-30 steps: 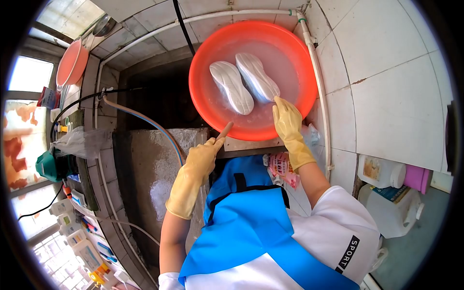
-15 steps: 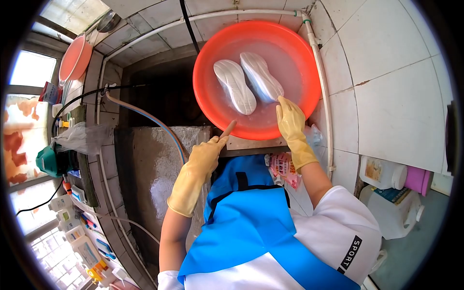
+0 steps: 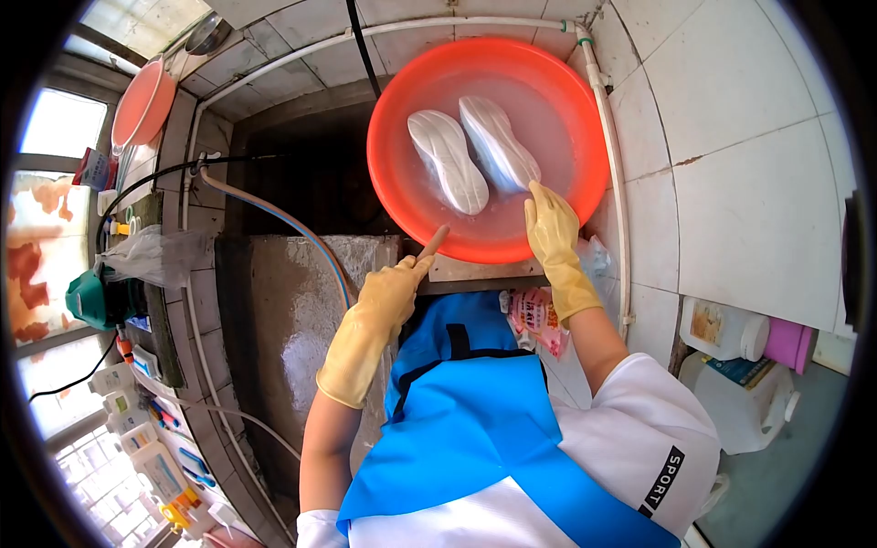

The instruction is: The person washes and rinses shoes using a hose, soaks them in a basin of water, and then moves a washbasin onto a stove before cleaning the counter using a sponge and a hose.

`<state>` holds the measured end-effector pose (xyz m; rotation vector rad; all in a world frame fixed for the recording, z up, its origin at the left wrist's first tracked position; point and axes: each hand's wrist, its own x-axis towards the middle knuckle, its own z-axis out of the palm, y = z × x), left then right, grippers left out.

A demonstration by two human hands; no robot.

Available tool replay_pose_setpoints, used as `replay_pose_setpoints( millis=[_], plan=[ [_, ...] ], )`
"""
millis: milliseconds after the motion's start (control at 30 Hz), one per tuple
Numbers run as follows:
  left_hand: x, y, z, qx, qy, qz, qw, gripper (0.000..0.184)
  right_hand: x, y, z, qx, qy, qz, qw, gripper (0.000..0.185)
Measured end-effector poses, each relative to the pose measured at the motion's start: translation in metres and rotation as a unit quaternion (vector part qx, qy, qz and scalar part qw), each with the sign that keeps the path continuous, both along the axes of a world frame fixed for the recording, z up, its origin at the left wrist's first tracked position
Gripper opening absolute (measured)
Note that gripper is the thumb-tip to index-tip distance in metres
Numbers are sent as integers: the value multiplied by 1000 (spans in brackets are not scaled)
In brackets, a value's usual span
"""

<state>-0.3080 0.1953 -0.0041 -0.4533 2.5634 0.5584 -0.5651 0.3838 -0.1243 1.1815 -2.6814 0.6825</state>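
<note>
Two white shoes lie soles up in cloudy water inside an orange-red basin (image 3: 585,100). The left shoe (image 3: 449,163) and the right shoe (image 3: 498,142) are side by side, slightly apart. My left hand (image 3: 391,290), in a cream rubber glove, is closed round a brown stick-like handle (image 3: 437,240); its tip reaches over the basin's near rim, and the rest is hidden in my grip. My right hand (image 3: 554,233), gloved alike, reaches over the near right rim with fingers extended. Its fingertips are at the near end of the right shoe; a firm grip is not visible.
A pink packet (image 3: 537,320) lies below the basin. White pipes (image 3: 614,173) run along the tiled walls. At left are a hose (image 3: 292,224), a concrete slab (image 3: 301,301) and a bottle-lined ledge. Plastic jugs (image 3: 738,402) stand at right.
The view has shifted very slightly. Both hands keep nearly the same pose, and the shoes stay in the water with no clear movement of their own.
</note>
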Motion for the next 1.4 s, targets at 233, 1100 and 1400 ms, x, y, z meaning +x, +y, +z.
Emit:
replay_pose_setpoints(
  millis=[233,1100,1400],
  plan=[
    [-1,0,3,14,-8,5,1000,71,0,0,-1,13,-6,-5,1000,33],
    [0,-1,-2,10,-4,3,1000,66,1,-1,1,11,14,-3,1000,32],
    [0,1,4,20,1,11,1000,64,1,-1,1,19,10,-7,1000,32]
  ],
)
